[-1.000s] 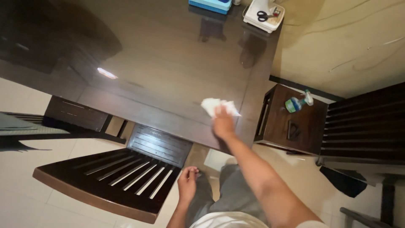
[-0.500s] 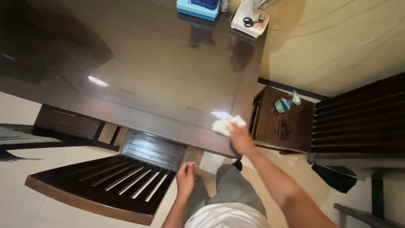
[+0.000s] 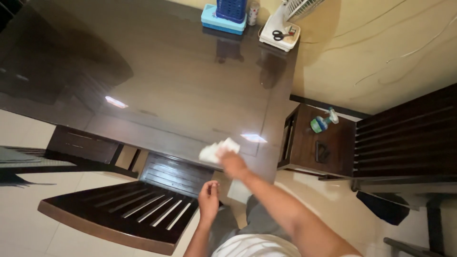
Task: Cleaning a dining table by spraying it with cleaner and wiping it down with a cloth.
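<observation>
My right hand (image 3: 232, 163) holds a crumpled white cloth (image 3: 215, 150) against the near edge of a dark glossy wooden table (image 3: 181, 81). My right arm stretches up from the lower right of the view. Lower down, my left hand (image 3: 208, 200) hangs in front of my body with its fingers loosely curled and nothing in it, just right of the slatted back of a dark wooden chair (image 3: 119, 214).
At the table's far edge stand a blue basket on a light blue tray (image 3: 223, 16) and a white fan base with scissors (image 3: 281, 34). On the right, another dark chair (image 3: 323, 143) carries a green spray bottle (image 3: 321, 123). Cream tiled floor lies below.
My right hand with the cloth swept right along the table's near edge, then came back to the left. My left hand stayed low by the chair.
</observation>
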